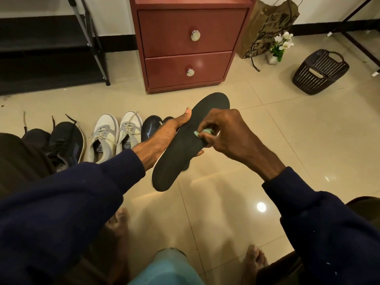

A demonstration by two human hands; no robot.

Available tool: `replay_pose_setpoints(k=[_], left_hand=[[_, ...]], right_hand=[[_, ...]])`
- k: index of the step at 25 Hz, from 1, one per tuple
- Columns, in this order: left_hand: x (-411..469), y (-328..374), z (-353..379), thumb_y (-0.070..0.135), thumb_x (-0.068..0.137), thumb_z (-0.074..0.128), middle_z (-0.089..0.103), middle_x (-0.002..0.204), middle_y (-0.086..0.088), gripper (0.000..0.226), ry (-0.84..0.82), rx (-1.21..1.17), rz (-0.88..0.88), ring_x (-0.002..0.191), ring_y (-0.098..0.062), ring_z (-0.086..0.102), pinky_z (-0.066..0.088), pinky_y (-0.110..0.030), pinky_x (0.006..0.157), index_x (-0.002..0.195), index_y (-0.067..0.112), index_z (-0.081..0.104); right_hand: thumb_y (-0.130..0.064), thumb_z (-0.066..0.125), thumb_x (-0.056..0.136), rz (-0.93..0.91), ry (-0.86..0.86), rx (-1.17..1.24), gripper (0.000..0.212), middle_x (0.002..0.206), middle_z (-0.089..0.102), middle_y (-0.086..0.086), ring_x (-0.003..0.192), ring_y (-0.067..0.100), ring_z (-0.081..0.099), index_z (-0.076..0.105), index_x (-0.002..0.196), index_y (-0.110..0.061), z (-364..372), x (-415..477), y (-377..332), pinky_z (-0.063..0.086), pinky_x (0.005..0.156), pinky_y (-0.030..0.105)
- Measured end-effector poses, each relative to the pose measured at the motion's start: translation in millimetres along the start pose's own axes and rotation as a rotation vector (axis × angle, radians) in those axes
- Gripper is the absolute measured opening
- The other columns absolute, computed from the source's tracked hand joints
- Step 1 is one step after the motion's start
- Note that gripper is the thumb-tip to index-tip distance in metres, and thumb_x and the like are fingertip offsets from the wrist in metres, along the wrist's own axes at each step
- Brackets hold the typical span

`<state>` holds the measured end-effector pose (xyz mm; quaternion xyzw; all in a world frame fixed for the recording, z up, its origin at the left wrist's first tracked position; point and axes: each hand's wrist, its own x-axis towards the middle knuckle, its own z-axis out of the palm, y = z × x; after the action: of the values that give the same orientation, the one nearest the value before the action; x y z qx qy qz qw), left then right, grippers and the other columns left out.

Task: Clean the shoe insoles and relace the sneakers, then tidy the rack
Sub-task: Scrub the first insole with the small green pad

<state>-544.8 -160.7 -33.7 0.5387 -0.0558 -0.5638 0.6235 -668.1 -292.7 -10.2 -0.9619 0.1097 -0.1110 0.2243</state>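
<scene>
My left hand [168, 136] grips a long black insole [181, 153] from beneath, thumb on its left edge, holding it tilted above the floor. My right hand [226, 132] pinches a small green cloth [203, 133] against the insole's upper face near the middle. On the floor behind stand a pair of white and grey sneakers [113, 136] with laces, a dark pair [59, 145] to their left with loose laces, and black shoes [151, 127] partly hidden by my left hand. The black shoe rack [92, 38] stands at the far left.
A red-brown two-drawer cabinet [189, 48] stands straight ahead. A brown paper bag [267, 27], a small white flower pot [277, 48] and a dark plastic basket [320, 73] sit at the right. My bare feet [121, 221] rest on the glossy tiled floor.
</scene>
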Motion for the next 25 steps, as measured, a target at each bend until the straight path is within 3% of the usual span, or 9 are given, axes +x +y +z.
replay_pose_setpoints(k=[3, 5, 9, 13, 15, 18, 19, 23, 25], left_hand=[[-1, 1, 0, 0.058, 0.102, 0.045, 0.065, 0.133, -0.025, 0.065, -0.079, -0.045, -0.040, 0.121, -0.047, 0.061, 0.053, -0.052, 0.095, 0.138, 0.005, 0.060], [1, -1, -1, 0.058, 0.101, 0.048, 0.066, 0.131, -0.024, 0.066, -0.081, -0.069, -0.059, 0.115, -0.044, 0.064, 0.054, -0.051, 0.090, 0.138, 0.005, 0.060], [0, -1, 1, 0.049, 0.102, 0.055, 0.077, 0.095, -0.015, 0.049, -0.020, -0.024, -0.008, 0.075, -0.029, 0.076, 0.065, -0.045, 0.069, 0.118, 0.005, 0.070], [1, -1, 1, 0.057, 0.103, 0.044, 0.068, 0.127, -0.025, 0.064, -0.072, -0.036, -0.042, 0.111, -0.043, 0.066, 0.059, -0.048, 0.084, 0.135, 0.004, 0.061], [2, -1, -1, 0.058, 0.102, 0.046, 0.067, 0.128, -0.026, 0.065, -0.091, -0.037, -0.052, 0.109, -0.042, 0.067, 0.058, -0.048, 0.084, 0.136, 0.005, 0.061], [4, -3, -2, 0.051, 0.102, 0.054, 0.077, 0.103, -0.017, 0.051, -0.054, -0.025, -0.023, 0.083, -0.032, 0.076, 0.064, -0.046, 0.073, 0.118, 0.006, 0.070], [4, -3, -2, 0.050, 0.102, 0.053, 0.078, 0.100, -0.016, 0.049, -0.030, -0.002, -0.008, 0.081, -0.031, 0.076, 0.064, -0.047, 0.073, 0.115, 0.007, 0.071], [5, -5, -3, 0.059, 0.103, 0.045, 0.065, 0.133, -0.025, 0.065, -0.105, -0.042, -0.060, 0.112, -0.042, 0.066, 0.058, -0.048, 0.087, 0.137, 0.005, 0.061], [5, -5, -4, 0.058, 0.102, 0.046, 0.066, 0.131, -0.025, 0.065, -0.111, -0.055, -0.073, 0.108, -0.041, 0.067, 0.059, -0.046, 0.083, 0.137, 0.006, 0.061]], right_hand=[[-0.007, 0.080, 0.081, 0.102, 0.216, -0.133, 0.013, 0.092, 0.069, 0.008, 0.079, 0.018, 0.062, 0.076, 0.092, -0.009, -12, 5, 23, 0.058, 0.071, 0.034], [-0.006, 0.080, 0.081, 0.102, 0.220, -0.136, 0.012, 0.092, 0.068, 0.010, 0.080, 0.022, 0.063, 0.076, 0.092, -0.008, -6, 2, 17, 0.055, 0.071, 0.031], [-0.009, 0.080, 0.080, -0.041, -0.004, -0.016, 0.010, 0.088, 0.067, 0.001, 0.076, 0.012, 0.061, 0.077, 0.089, -0.012, 7, -1, -11, 0.051, 0.066, 0.021], [-0.007, 0.079, 0.081, 0.115, 0.248, -0.108, 0.011, 0.092, 0.069, 0.009, 0.079, 0.018, 0.062, 0.076, 0.092, -0.008, -10, 5, 20, 0.058, 0.071, 0.034], [-0.009, 0.079, 0.082, 0.103, 0.220, -0.072, 0.011, 0.092, 0.068, 0.007, 0.079, 0.015, 0.061, 0.076, 0.093, -0.009, -6, 3, 14, 0.058, 0.071, 0.031], [-0.012, 0.080, 0.082, -0.002, -0.016, 0.041, 0.010, 0.089, 0.067, -0.002, 0.076, 0.007, 0.060, 0.078, 0.091, -0.014, 8, -3, -13, 0.049, 0.064, 0.010], [-0.013, 0.080, 0.081, -0.006, -0.023, 0.038, 0.009, 0.089, 0.067, -0.002, 0.075, 0.006, 0.060, 0.078, 0.090, -0.014, 7, -2, -12, 0.048, 0.063, 0.009], [-0.008, 0.079, 0.081, 0.181, 0.215, -0.089, 0.011, 0.092, 0.069, 0.006, 0.078, 0.014, 0.062, 0.077, 0.092, -0.011, -11, 4, 22, 0.053, 0.068, 0.021], [-0.007, 0.080, 0.081, 0.178, 0.210, -0.112, 0.012, 0.093, 0.069, 0.008, 0.079, 0.018, 0.063, 0.077, 0.092, -0.010, -6, 2, 18, 0.053, 0.070, 0.024]])
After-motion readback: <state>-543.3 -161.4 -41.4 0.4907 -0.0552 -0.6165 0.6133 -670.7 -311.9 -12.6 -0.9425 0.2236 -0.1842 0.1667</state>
